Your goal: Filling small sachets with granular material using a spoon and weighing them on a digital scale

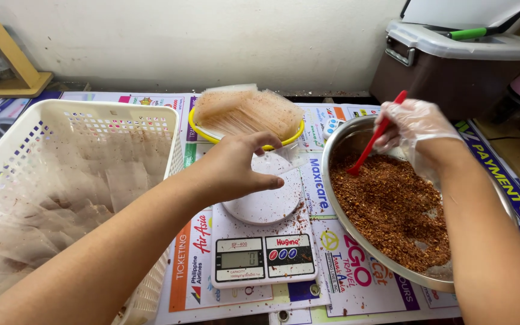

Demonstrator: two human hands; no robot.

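- Left hand, bare, hovers just above the round white platform of the small white digital kitchen scale, fingers curled and thumb brought toward them; whether it pinches the thin clear plastic sachet lying at its fingertips I cannot tell.
- Far to the left of the scale stands a large white perforated plastic basket, lined with clear sachets dusted in reddish powder; the left forearm crosses in front of its near corner.
- Behind the scale, past the left hand, sits a yellow-rimmed bowl heaped with a fanned stack of thin clear sachets, speckled red.
- Under the scale, printed paper sheets cover the table, with red crumbs scattered around the scale's base.
- Right of the scale, touching its side, a wide stainless-steel bowl holds coarse red-brown chilli flakes banked toward its near side.
- Right hand, in a clear plastic glove, is closed round the handle of a red plastic spoon, whose tip is sunk into the flakes at the far side of the steel bowl.
- Behind the steel bowl, well beyond the scale to the right, stands a brown plastic box with a grey lid.
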